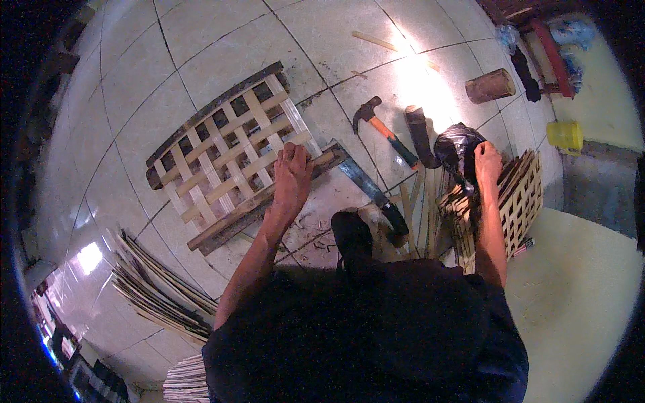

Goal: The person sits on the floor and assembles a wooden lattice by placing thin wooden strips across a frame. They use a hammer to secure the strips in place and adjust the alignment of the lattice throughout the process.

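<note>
A woven panel of pale flat strips (232,160) in a dark wooden frame lies at a slant on the floor, left of centre. My left hand (293,171) rests at its right end, fingers bent and closed over a strip beside the near frame bar (235,216). On the right, my right hand (488,163) has its fingers closed at the edge of a black plastic bag (458,146); its fingertips are partly hidden. A long blade with a black handle (395,220) touches the frame's right corner. A claw hammer (384,133) with an orange and black handle lies beyond it.
A woven basket (523,201) holding dark strips stands under my right forearm. Loose strips (158,285) lie in a pile at left. A dark cylinder (421,138) is beside the bag, with a wooden block (490,86) farther right. A yellow container (564,136) is near the wall.
</note>
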A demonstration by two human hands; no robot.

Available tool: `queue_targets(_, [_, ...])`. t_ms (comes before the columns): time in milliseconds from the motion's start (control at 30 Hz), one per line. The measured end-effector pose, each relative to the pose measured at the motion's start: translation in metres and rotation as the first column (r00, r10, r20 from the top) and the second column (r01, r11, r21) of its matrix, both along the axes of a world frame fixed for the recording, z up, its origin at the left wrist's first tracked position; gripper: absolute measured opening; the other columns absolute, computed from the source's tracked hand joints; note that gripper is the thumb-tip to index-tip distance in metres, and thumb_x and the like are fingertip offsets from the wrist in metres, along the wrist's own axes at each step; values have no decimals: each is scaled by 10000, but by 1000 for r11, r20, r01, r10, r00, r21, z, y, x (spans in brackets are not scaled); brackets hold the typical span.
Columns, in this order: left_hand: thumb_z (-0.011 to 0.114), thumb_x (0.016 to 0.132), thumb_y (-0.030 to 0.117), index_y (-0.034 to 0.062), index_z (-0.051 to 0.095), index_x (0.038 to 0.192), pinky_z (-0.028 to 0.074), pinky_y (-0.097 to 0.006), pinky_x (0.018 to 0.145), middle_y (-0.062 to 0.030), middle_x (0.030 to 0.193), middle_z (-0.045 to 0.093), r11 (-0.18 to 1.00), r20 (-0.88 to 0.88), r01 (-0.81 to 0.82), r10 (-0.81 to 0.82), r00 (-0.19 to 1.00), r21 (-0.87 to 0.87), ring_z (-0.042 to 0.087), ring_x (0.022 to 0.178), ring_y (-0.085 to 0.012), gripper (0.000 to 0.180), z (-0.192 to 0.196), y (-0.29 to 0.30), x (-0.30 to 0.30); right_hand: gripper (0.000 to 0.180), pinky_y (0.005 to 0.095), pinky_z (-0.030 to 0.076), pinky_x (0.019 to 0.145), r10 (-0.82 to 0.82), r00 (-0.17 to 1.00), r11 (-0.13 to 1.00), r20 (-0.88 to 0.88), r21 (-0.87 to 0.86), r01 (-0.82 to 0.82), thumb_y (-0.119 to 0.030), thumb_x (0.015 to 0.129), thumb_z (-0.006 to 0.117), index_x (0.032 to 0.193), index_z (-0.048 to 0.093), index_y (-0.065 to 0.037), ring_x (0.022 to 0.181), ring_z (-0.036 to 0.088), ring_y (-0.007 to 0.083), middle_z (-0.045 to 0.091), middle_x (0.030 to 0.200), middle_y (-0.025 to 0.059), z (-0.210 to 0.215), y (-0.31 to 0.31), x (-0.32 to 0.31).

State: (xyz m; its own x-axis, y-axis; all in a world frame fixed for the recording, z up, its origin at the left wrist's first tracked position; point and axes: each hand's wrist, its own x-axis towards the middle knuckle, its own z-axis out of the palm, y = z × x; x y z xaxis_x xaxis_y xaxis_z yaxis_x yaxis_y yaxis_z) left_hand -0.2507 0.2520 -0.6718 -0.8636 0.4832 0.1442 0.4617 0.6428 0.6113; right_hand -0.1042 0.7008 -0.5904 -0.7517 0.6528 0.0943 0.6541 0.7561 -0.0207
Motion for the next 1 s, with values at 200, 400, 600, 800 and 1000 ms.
queue_targets(200, [630,813,10,9,535,992,475,-490,790,-193,955,506,973,186,32,-76,980,231,534,919,-409,203,5,1,-2,139,273,533,651,-38,910,678,-412,-680,-280,-131,911,620,987,563,-30,680,654,129,660,804,72,8,-139,-35])
queue_targets(400, [631,775,-2,43,557,986,440,-444,851,-150,971,544,943,173,11,-72,982,331,516,954,-367,227,13,-5,-1,255,374,521,714,214,918,542,-333,-742,-395,-188,899,634,1088,627,-17,757,675,290,685,839,150,-8,-245,-87])
queue_targets(600, [711,759,66,50,606,1108,446,-411,915,-132,1104,631,913,65,89,-125,990,397,567,1064,-327,365,14,-6,-3,210,369,521,754,315,880,453,-355,-759,-468,-136,896,635,1061,672,-11,854,688,287,690,932,185,-16,-278,-102])
queue_targets(800, [757,759,121,82,588,1180,446,-407,892,-95,1128,647,894,144,1,-73,987,449,584,1024,-306,455,19,-7,-2,187,388,520,768,508,775,542,-376,-559,-627,-144,916,609,1022,666,-2,872,671,327,681,977,200,-6,-290,-114])
queue_targets(1000, [759,766,131,65,612,1168,467,-412,880,-86,1064,683,892,242,-41,-78,967,451,585,1046,-281,434,17,-2,0,180,396,518,746,341,834,539,-434,-636,-552,-167,912,623,1010,667,-22,831,661,339,672,913,174,-15,-296,-110])
